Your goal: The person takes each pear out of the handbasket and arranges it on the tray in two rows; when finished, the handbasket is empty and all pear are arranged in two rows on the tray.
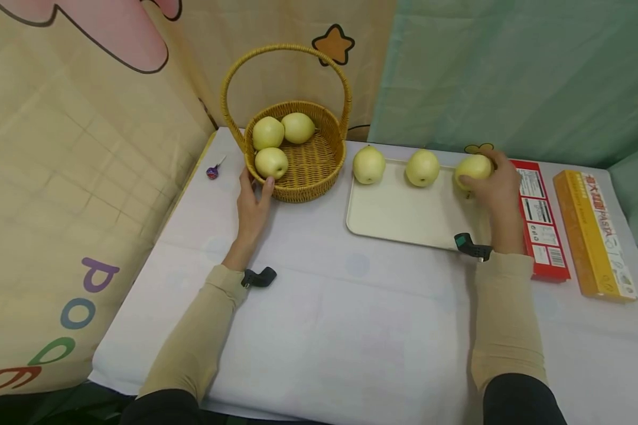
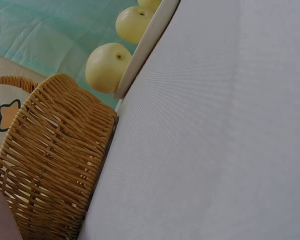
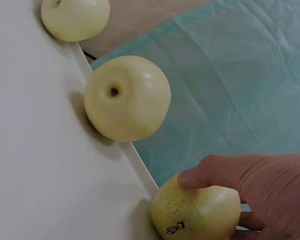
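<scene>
My left hand point(image 1: 253, 206) grips the near left rim of a wicker basket point(image 1: 319, 192), whose tall handle stands upright. Inside the basket lie three pale yellow pears, the nearest pear point(image 1: 271, 163) right by my left thumb. My right hand point(image 1: 500, 186) holds a pear point(image 3: 195, 212) at the far right corner of a cream tray point(image 1: 404, 221), thumb on one side and fingers behind. This pear has dark specks around its stem end. Two more pears stand along the tray's far edge, one at the left corner point(image 1: 369, 164) and one in the middle point(image 3: 127, 98).
A lollipop point(image 1: 212, 172) lies left of the basket. Right of the tray are a red box point(image 1: 542, 221) and a yellow pasta box point(image 1: 592, 236), side by side. A white cloth covers the table point(image 1: 319, 319), with printed curtains point(image 1: 510, 71) hanging behind it.
</scene>
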A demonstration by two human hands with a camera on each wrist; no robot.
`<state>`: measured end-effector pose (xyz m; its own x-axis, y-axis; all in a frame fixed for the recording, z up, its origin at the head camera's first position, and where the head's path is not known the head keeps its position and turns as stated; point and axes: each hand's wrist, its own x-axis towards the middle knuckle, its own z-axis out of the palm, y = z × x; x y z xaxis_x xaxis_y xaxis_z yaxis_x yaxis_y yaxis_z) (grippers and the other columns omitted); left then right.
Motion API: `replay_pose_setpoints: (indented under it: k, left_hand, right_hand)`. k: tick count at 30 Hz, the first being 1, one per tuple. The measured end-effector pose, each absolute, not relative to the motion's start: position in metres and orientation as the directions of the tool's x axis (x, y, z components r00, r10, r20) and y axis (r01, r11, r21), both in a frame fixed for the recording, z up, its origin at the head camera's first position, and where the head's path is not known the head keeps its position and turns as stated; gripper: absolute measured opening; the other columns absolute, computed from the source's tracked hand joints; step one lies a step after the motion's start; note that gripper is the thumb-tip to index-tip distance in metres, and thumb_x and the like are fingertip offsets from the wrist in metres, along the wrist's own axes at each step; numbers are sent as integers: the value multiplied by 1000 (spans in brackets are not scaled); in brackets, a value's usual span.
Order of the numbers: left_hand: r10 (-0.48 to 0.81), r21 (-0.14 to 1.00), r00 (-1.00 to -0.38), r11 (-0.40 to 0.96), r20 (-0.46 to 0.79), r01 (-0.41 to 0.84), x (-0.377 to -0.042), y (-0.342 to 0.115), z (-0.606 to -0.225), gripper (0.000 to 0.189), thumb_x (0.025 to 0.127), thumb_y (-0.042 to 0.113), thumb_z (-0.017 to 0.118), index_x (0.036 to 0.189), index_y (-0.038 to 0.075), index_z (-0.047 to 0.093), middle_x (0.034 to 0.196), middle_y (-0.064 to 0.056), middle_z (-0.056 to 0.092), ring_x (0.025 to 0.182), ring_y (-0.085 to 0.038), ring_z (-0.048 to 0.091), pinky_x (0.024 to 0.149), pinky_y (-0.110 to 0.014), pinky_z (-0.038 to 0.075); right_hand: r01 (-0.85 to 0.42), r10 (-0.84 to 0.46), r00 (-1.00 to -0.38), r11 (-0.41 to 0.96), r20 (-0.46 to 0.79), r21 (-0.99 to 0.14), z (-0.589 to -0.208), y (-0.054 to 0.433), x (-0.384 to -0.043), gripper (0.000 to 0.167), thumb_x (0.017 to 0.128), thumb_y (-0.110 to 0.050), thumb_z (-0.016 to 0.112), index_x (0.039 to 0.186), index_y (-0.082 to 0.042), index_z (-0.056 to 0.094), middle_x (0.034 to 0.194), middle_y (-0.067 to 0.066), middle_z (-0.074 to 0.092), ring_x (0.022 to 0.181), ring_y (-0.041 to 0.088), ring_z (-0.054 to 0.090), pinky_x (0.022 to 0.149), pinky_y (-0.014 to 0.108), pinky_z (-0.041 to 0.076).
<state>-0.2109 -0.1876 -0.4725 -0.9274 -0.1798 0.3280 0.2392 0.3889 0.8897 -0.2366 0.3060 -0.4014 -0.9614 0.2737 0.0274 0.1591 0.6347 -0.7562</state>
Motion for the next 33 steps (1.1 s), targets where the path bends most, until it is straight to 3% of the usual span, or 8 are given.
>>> replay_pose_setpoints:
  k: [8,13,20,33]
  left_hand:
    - [-188,890,-929,396,319,225,-212,-189,-474,73,109,41,54,167,8,24,164,-18,42,153,-24,39,128,-37,32]
    - [-179,892,-929,385,323,236,-212,-189,-476,73,109,41,54,166,7,25,164,-18,42,154,-24,39,129,-37,31]
    - [-175,892,-929,381,327,243,-211,-187,-473,74,109,42,54,166,5,24,164,-18,41,154,-24,39,129,-39,31]
    - [-184,902,-941,385,283,196,-214,-187,-475,74,109,45,54,167,10,24,166,-16,40,155,-21,36,129,-35,30]
  right_hand:
    - [159,348,-935,599,75,-785,-386,302,-234,78,98,-47,69,163,-13,40,168,8,40,156,25,35,131,41,28]
    - [71,366,-919,522,147,-850,-371,288,-230,70,97,-44,74,158,-18,49,162,1,49,151,16,43,127,32,34]
    - [-122,245,-948,307,203,-944,-357,259,-227,55,96,-25,80,146,-12,62,147,5,61,140,21,54,118,29,45]
    - [-142,19,-988,314,156,-939,-364,187,-231,60,95,-28,81,147,-8,59,150,14,58,143,27,53,117,38,49]
